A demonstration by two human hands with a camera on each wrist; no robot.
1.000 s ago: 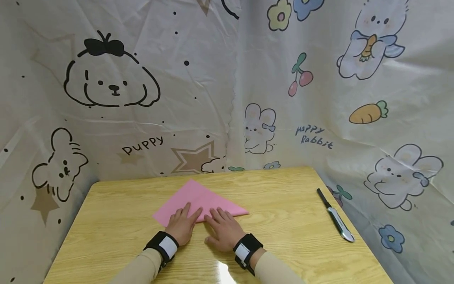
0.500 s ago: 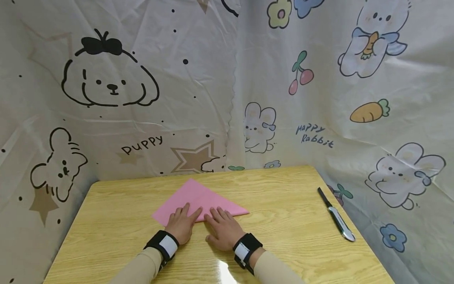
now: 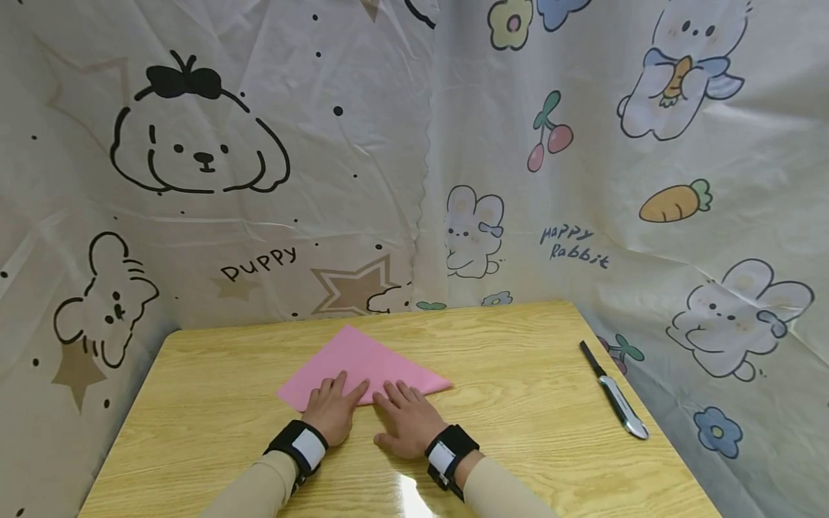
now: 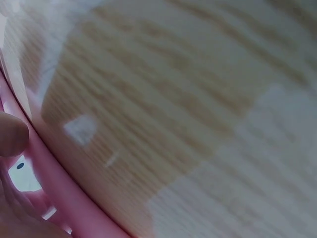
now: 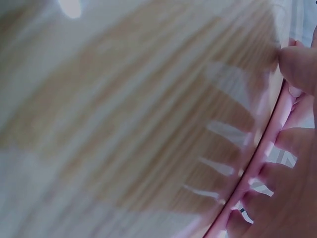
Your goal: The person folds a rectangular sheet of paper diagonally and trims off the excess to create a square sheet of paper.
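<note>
A sheet of pink paper (image 3: 363, 360), folded into a triangle, lies on the wooden table with one corner pointing away and its long edge toward me. My left hand (image 3: 330, 414) rests on the near left part of the paper, fingers spread and fairly straight. Close beside it, my right hand (image 3: 409, 419) lies with its fingertips on the near edge, its thumb out on the wood. In both wrist views the paper's folded edge (image 4: 69, 183) shows as a pink strip under the fingers. Neither hand grips anything.
A utility knife (image 3: 618, 403) with a dark blade end and a silver and green handle lies near the right edge of the table (image 3: 518, 424). A curtain (image 3: 363, 216) printed with cartoon animals hangs behind and along the sides.
The paper's right corner has shifted very slightly left. Both hands keep nearly the same places on the paper; the head view has tilted a little.
</note>
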